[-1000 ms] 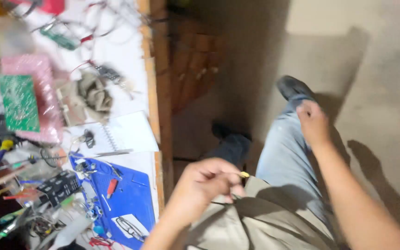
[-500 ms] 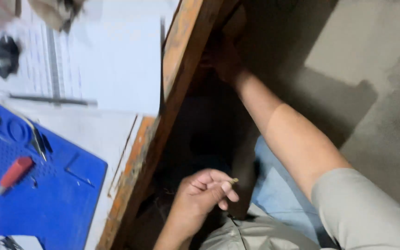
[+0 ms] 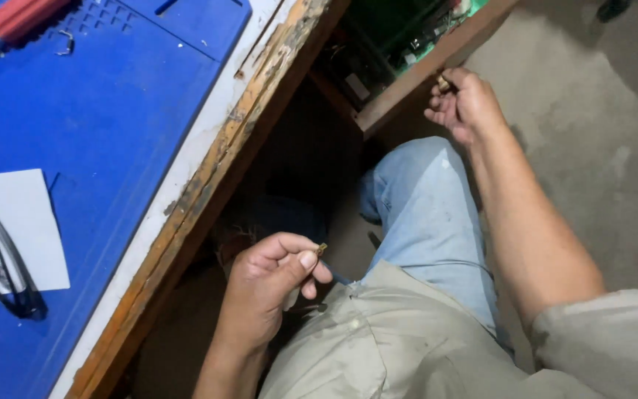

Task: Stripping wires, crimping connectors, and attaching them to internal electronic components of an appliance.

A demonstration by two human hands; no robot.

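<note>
Two small brass pieces (image 3: 322, 249), one per hand (image 3: 267, 284)

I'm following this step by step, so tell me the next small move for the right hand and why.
Probably draw the right hand back toward the lap: it pinches a small brass piece at the wooden shelf's edge, while the left hand holds a similar brass bit there.

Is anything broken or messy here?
Yes. The wooden table edge is chipped and worn, with its orange paint flaking off beside the blue mat. The left hand pinches a small brass piece; the right hand holds another small piece by the shelf.
</note>
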